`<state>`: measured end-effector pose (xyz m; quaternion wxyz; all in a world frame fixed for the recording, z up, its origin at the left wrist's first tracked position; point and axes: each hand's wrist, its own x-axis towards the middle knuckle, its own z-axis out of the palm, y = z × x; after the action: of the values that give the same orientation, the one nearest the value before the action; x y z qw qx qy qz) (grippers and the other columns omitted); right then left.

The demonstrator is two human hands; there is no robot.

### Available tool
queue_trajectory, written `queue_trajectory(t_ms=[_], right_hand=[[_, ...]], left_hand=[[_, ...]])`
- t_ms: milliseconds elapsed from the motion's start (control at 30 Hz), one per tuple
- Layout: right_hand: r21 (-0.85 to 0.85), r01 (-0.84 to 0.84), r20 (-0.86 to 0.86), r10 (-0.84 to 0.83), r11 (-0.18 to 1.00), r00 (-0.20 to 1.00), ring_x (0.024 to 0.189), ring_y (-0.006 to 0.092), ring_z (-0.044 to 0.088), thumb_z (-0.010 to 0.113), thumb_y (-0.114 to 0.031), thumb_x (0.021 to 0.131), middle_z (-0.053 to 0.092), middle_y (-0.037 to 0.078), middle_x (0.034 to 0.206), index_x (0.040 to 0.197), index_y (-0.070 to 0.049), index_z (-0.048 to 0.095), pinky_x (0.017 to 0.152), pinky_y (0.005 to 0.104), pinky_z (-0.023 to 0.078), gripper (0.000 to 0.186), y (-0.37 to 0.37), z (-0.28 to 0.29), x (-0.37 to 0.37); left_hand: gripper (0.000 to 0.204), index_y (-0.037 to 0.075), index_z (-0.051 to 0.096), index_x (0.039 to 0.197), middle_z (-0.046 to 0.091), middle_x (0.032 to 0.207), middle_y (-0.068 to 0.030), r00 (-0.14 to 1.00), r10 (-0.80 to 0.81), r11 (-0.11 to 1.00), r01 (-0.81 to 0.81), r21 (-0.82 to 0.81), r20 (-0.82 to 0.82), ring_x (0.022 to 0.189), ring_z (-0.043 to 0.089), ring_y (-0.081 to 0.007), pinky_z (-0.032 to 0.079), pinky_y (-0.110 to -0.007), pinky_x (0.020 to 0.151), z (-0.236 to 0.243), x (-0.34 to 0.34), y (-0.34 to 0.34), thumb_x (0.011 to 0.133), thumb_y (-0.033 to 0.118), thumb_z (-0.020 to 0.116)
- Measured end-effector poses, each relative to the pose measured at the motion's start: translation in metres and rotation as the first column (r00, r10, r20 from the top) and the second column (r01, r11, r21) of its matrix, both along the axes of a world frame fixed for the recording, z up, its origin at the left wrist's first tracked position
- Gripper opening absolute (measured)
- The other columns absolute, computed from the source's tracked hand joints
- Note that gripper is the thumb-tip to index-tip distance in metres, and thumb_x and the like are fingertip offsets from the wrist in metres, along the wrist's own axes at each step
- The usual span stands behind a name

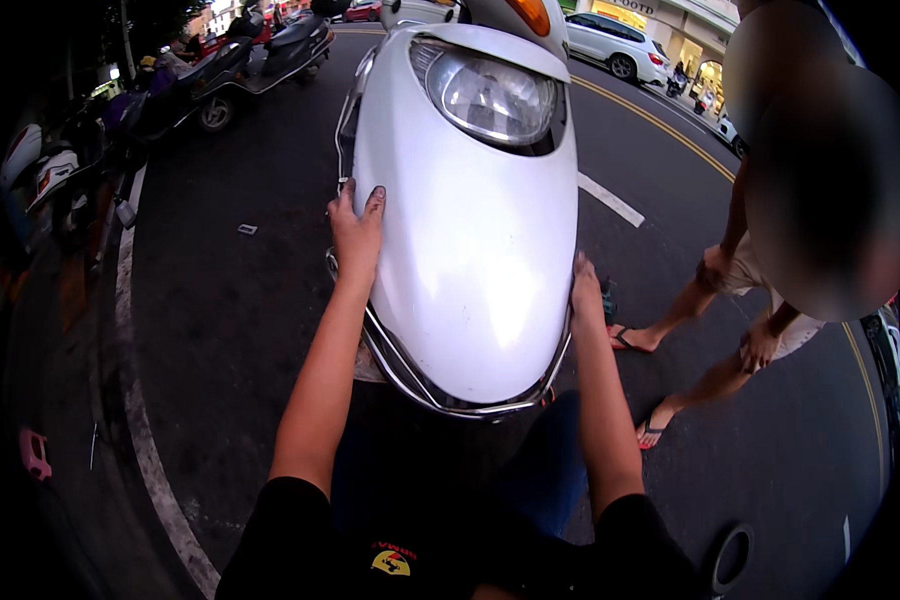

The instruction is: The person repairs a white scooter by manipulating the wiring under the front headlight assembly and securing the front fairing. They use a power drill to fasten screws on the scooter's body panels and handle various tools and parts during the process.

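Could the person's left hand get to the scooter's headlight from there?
Probably yes: the left hand rests at the side of the white front panel, lower than the headlight, and nothing visible blocks the way.

Left hand [358, 235] and right hand [587, 292] touch opposite sides of a white scooter front panel [470, 265] on a street [220, 330], a bystander [758, 275] stooping nearby.

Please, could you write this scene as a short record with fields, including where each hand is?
Main object: scooter with white front panel and headlight
Left hand: at the panel's left edge, thumb and finger pointing up
Right hand: at the panel's right edge, grip partly hidden
Right side: standing person in light shorts and sandals
Lower right: dark ring on the road
Background: parked scooters, white car
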<state>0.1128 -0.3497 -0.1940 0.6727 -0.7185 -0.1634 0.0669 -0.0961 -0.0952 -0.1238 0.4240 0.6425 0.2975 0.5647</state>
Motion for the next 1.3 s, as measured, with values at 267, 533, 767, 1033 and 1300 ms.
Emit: queue_trajectory(t_ms=[267, 533, 767, 1033, 1300], right_hand=[[0.108, -0.162, -0.308, 0.188, 0.981, 0.933, 0.115, 0.0239, 0.05, 0.038, -0.055, 0.096, 0.053, 0.008, 0.13, 0.135, -0.01, 0.045, 0.097, 0.044, 0.038, 0.06, 0.04, 0.011, 0.065], [0.248, -0.171, -0.372, 0.256, 0.954, 0.892, 0.108, 0.028, 0.058, 0.037, -0.048, 0.098, 0.058, 0.014, 0.124, 0.132, -0.005, 0.046, 0.094, 0.0415, 0.047, 0.056, 0.048, 0.037, 0.026], [0.301, -0.289, -0.235, 0.365, 0.909, 0.901, 0.116, 0.0306, 0.054, 0.03, -0.055, 0.098, 0.051, 0.013, 0.134, 0.139, -0.006, 0.039, 0.096, 0.0419, 0.046, 0.064, 0.056, 0.035, 0.043], [0.239, -0.288, -0.191, 0.335, 0.927, 0.923, 0.123, 0.0302, 0.049, 0.028, -0.053, 0.099, 0.047, 0.013, 0.138, 0.14, -0.005, 0.037, 0.103, 0.0405, 0.04, 0.064, 0.06, 0.04, 0.057], [0.199, -0.237, -0.152, 0.269, 0.951, 0.951, 0.123, 0.0308, 0.047, 0.028, -0.051, 0.099, 0.045, 0.015, 0.139, 0.141, -0.004, 0.035, 0.102, 0.0406, 0.04, 0.064, 0.057, 0.044, 0.034]], left_hand=[[0.066, -0.003, 0.043, 0.134, 0.046, 0.128, -0.0253, 0.985, 0.118, 0.984, -0.099, 0.148, -0.128, 0.119, 0.046, -0.0397, 0.038, -0.042, 0.1, -0.023, 0.009, 0.006, 0.087, 0.039, 0.062], [0.068, -0.009, 0.042, 0.131, 0.043, 0.135, -0.026, 0.968, 0.198, 0.954, -0.153, 0.258, -0.155, 0.124, 0.044, -0.0392, 0.034, -0.041, 0.105, -0.017, 0.008, 0.015, 0.09, 0.043, 0.056], [0.066, -0.006, 0.04, 0.134, 0.042, 0.138, -0.0229, 0.964, 0.213, 0.957, -0.173, 0.232, -0.16, 0.127, 0.04, -0.037, 0.03, -0.041, 0.107, -0.028, 0.004, -0.003, 0.089, 0.04, 0.054], [0.061, 0.006, 0.042, 0.137, 0.043, 0.138, -0.0186, 0.975, 0.171, 0.974, -0.146, 0.171, -0.143, 0.122, 0.047, -0.038, 0.04, -0.042, 0.1, -0.007, 0.022, 0.032, 0.091, 0.045, 0.05], [0.062, -0.002, 0.039, 0.135, 0.041, 0.136, -0.0249, 0.945, 0.264, 0.947, -0.217, 0.236, -0.191, 0.123, 0.043, -0.0398, 0.034, -0.047, 0.102, -0.032, 0.015, -0.001, 0.092, 0.041, 0.05]])
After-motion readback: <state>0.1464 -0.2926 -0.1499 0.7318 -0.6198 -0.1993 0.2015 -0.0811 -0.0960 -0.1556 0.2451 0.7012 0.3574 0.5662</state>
